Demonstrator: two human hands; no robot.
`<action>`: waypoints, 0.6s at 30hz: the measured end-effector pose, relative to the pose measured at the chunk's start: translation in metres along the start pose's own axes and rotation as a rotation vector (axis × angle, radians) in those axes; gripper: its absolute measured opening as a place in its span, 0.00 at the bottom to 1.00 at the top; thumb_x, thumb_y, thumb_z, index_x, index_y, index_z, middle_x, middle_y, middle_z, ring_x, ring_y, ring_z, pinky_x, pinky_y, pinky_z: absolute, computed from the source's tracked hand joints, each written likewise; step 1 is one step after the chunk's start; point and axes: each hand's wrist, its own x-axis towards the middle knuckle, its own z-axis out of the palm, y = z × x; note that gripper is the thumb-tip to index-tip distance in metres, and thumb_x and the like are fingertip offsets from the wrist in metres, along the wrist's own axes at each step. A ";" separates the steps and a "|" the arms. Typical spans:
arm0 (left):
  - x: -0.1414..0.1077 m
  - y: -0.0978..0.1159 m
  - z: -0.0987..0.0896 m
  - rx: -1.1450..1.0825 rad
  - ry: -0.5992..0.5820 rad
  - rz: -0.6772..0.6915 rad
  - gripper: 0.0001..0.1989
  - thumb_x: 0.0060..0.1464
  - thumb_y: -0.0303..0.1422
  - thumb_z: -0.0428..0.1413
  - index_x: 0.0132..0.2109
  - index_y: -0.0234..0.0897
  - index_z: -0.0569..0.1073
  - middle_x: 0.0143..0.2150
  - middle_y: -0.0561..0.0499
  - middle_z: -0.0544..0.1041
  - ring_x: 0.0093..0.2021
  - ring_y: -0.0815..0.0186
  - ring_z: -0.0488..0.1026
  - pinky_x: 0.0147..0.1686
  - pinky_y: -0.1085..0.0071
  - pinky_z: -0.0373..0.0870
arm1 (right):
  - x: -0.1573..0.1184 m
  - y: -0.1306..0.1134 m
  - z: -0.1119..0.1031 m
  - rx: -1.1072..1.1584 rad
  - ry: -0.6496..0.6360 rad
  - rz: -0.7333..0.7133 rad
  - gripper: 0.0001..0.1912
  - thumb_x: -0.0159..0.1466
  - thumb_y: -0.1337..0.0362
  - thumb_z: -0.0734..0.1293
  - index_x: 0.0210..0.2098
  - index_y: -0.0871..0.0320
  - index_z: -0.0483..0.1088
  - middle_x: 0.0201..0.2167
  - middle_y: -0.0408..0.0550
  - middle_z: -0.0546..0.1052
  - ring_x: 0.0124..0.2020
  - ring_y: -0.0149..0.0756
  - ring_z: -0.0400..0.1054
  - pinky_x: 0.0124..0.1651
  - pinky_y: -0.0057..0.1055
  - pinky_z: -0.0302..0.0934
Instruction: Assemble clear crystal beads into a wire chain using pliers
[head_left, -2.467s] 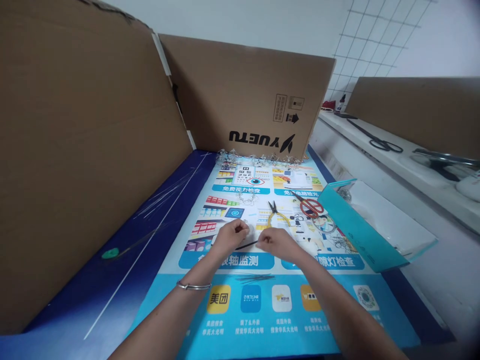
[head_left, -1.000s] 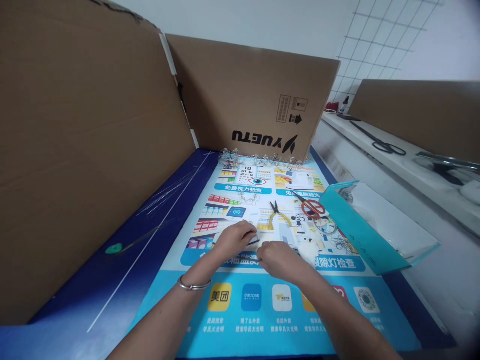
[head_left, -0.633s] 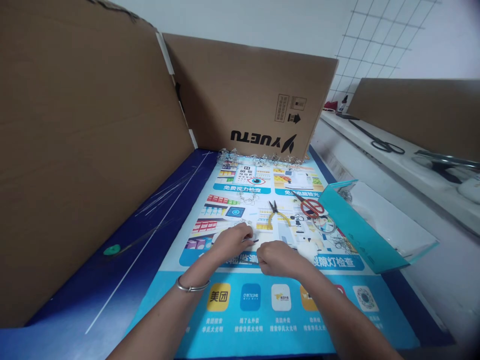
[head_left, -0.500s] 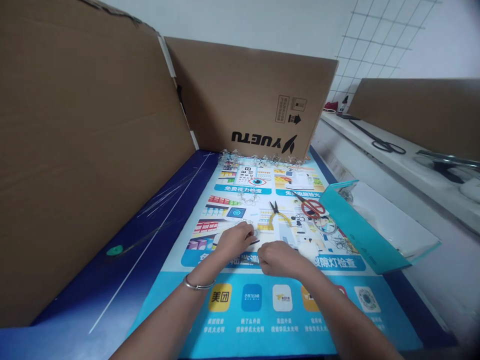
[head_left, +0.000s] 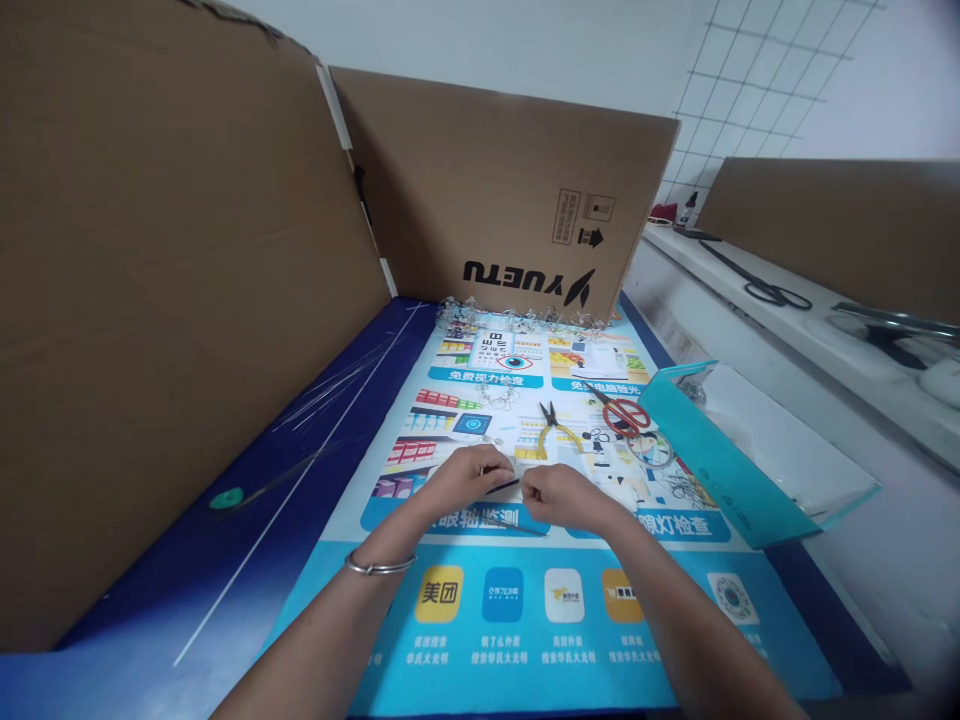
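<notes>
Over the printed mat (head_left: pixel 480 610), my left hand (head_left: pixel 469 475) is closed, its fingers curled near a small dark strip; whatever it grips is too small to make out. Just right of it, close but apart, my right hand (head_left: pixel 562 495) is also closed, its fingertips hidden. A thin dark rod (head_left: pixel 510 524) lies on the mat below my hands. Beyond them lie pliers with yellow handles (head_left: pixel 556 435), their jaws pointing away, and red-handled scissors (head_left: pixel 625 417). A small clump of clear wiry material (head_left: pixel 496 397) rests farther up the mat.
Cardboard panels (head_left: pixel 495 190) stand at the back and left. A teal box (head_left: pixel 731 470) sits open on the right, beside tangled wire (head_left: pixel 686 487). More wiry pieces (head_left: pixel 525 318) line the back panel. A green item (head_left: pixel 226 498) lies at left.
Both hands have moved slightly up the mat, staying close together. The thin dark rod below them is now more exposed.
</notes>
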 end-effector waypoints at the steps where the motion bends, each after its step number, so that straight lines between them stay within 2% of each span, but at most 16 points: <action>1: 0.000 0.001 0.000 0.003 -0.016 0.015 0.09 0.55 0.32 0.49 0.35 0.39 0.73 0.32 0.54 0.74 0.36 0.69 0.69 0.38 0.76 0.62 | 0.001 0.001 0.000 0.002 0.013 0.007 0.06 0.57 0.68 0.57 0.29 0.59 0.64 0.26 0.43 0.70 0.26 0.27 0.59 0.26 0.24 0.43; 9: -0.002 0.007 -0.001 0.233 -0.098 0.143 0.11 0.56 0.27 0.46 0.39 0.39 0.74 0.36 0.50 0.73 0.39 0.66 0.66 0.41 0.70 0.60 | -0.002 0.007 -0.005 -0.018 0.090 0.033 0.04 0.57 0.69 0.58 0.29 0.58 0.64 0.27 0.41 0.69 0.27 0.26 0.59 0.27 0.23 0.43; 13: -0.001 0.012 0.000 0.414 -0.066 0.149 0.10 0.55 0.27 0.47 0.33 0.37 0.73 0.31 0.49 0.70 0.37 0.65 0.64 0.38 0.70 0.58 | -0.001 0.006 -0.002 -0.072 0.120 0.059 0.05 0.58 0.69 0.58 0.29 0.58 0.64 0.27 0.41 0.69 0.28 0.27 0.59 0.27 0.24 0.44; 18: -0.001 0.016 0.005 0.552 0.003 0.121 0.08 0.55 0.27 0.49 0.33 0.37 0.72 0.31 0.49 0.67 0.37 0.63 0.62 0.37 0.68 0.56 | 0.003 -0.004 0.004 -0.174 0.201 0.106 0.09 0.62 0.66 0.55 0.33 0.59 0.65 0.34 0.47 0.69 0.37 0.33 0.60 0.35 0.27 0.48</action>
